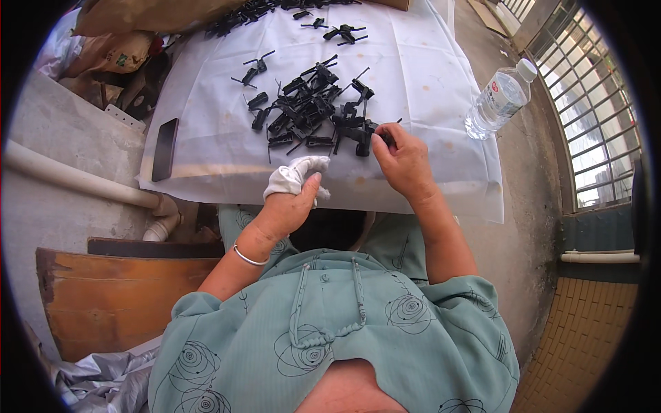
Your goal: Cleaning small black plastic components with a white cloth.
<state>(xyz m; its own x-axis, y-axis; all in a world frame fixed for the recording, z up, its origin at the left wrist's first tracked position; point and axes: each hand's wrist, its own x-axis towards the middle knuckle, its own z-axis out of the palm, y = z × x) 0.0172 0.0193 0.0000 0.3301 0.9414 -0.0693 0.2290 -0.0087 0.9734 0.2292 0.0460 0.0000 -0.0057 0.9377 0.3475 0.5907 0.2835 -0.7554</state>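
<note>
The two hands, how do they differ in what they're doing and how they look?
The left hand has white cloth wrapped over its fingers; the right hand is bare. The left hand wears a silver bracelet at the wrist; the right wrist has none. The right hand pinches a black plastic clip at the pile's edge; the left hand touches no clip. Both rest at the near edge of the white sheet.
</note>
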